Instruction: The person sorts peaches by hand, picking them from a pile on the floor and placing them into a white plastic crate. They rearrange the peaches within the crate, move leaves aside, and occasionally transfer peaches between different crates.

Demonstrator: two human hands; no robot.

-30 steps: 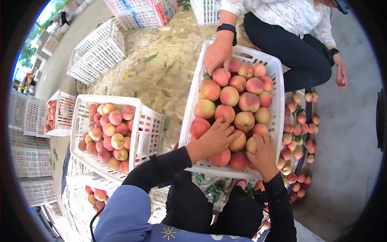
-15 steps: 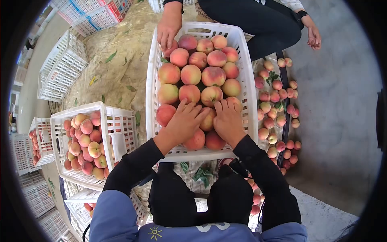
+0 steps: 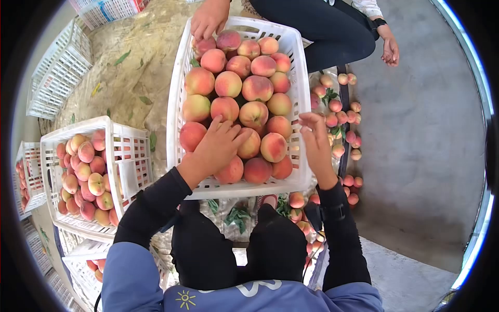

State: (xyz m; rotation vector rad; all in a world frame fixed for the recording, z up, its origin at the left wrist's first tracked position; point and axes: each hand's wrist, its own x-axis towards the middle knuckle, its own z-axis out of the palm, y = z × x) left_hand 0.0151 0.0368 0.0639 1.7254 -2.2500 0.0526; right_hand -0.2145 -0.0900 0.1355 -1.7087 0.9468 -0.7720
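Note:
A white plastic crate (image 3: 254, 189) stands in front of me, filled with red-and-yellow peaches. My left hand (image 3: 218, 147) lies over the peaches at the near left, fingers spread, with fingertips at a peach (image 3: 224, 107). Part of the fruit beneath that hand is hidden. Just outside the crate's right wall, my right hand (image 3: 317, 148) is raised with its fingers apart and nothing in them. Nearest to it inside are a peach (image 3: 279, 126) and another peach (image 3: 273, 147). A co-worker's hand (image 3: 209, 20) touches a peach (image 3: 204, 47) in the far left corner.
To the left stands another peach-filled crate (image 3: 138, 156), with more white crates (image 3: 60, 67) beyond it. Loose peaches (image 3: 335, 105) lie along the right, beside a concrete floor (image 3: 410, 140). The co-worker's bent leg (image 3: 332, 36) is close to the crate's far right corner.
My right hand has left the peaches and moved right, past the crate's wall. Peaches now show at the near right where it was. My left hand stays on the fruit. The view has shifted.

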